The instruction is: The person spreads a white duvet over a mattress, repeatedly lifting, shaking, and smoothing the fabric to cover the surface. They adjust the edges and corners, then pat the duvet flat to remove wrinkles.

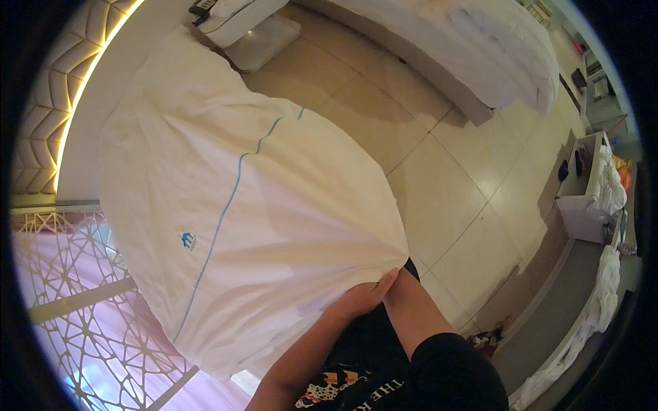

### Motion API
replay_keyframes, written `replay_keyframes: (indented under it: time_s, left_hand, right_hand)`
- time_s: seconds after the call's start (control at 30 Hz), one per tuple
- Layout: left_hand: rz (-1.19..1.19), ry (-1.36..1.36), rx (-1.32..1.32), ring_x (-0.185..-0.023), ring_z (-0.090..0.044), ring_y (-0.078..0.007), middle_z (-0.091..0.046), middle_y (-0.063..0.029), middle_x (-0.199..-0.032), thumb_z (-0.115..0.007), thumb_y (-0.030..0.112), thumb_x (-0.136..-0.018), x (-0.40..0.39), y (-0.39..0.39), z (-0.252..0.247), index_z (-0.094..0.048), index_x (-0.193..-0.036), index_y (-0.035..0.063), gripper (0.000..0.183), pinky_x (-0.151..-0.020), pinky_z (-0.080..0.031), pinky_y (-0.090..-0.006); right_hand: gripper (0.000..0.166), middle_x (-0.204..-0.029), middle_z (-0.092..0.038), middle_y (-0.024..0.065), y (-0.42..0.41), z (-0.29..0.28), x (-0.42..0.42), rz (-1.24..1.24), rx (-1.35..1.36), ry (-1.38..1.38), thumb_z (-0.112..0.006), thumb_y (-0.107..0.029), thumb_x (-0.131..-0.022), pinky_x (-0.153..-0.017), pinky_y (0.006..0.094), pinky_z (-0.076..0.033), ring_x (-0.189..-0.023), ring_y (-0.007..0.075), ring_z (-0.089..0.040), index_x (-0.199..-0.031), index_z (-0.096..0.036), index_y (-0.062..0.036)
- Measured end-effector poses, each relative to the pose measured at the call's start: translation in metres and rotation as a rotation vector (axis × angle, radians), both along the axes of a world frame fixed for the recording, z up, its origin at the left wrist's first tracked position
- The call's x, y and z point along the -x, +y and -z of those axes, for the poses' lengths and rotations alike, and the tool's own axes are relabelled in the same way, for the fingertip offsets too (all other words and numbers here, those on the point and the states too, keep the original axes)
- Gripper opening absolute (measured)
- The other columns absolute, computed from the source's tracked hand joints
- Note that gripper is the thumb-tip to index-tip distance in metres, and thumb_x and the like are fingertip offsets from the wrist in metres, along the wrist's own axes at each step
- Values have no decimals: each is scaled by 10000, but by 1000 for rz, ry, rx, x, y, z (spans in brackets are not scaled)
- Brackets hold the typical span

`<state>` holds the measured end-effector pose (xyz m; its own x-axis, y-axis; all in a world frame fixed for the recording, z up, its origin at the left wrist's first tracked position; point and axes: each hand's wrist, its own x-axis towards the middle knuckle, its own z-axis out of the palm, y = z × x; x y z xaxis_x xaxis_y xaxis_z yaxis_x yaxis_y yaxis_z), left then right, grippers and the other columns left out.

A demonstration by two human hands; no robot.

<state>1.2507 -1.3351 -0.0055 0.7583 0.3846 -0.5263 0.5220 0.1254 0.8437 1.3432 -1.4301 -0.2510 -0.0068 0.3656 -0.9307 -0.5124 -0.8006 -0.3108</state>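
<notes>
A large white duvet or duvet cover [288, 205] spreads out before me, with a thin blue line and a small blue emblem [188, 240] on it. My left hand [366, 297] is closed on its near edge, and folds fan out from that grip. My right forearm [414, 303] reaches up past the left fingertips to the gathered corner. The right hand itself is hidden by the cloth, so its grip does not show.
A bed with white bedding [483, 46] stands across the tiled floor [437, 205]. At left rise a lattice screen [82, 267] and a lit padded headboard [46, 113]. A white open box-like unit [581, 216] holds cloth at right. A translucent bin [264, 43] sits at the top.
</notes>
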Motion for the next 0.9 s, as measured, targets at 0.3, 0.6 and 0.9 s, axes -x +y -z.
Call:
replay_keyframes:
  time_s: [0.3, 0.6, 0.9]
  left_hand:
    - [-508, 45, 179, -1085, -476, -256, -506, -144, -1190, -477, 262, -901, -5, 20, 14, -474, -1171, -23, 393, -925, -373, -348]
    - [-1245, -336, 962, -1097, -493, -248, -511, -111, -1202, -455, 276, -905, 24, 33, 55, -444, -1204, 17, 396, -937, -406, -371]
    - [-583, 547, 834, -1018, -536, -250, -522, -133, -1154, -569, 251, -863, 35, -62, 39, -434, -1205, -16, 455, -888, -452, -389]
  right_hand:
    - [438, -1312, -400, 123, 114, 42, -40, 225, -155, -406, -355, -279, -898, -1004, 346, -298, -1196, 266, -390, -1280, -377, -65]
    - [418, -1343, -377, 111, 16, 82, 24, -343, -217, -1175, -310, -249, -928, -1026, 339, -279, -1223, 252, -369, -1303, -358, -70]
    - [426, -1154, -551, 94, 14, -32, -46, 456, -101, 468, -379, -282, -885, -874, 354, -445, -1029, 243, -546, -1235, -436, -47]
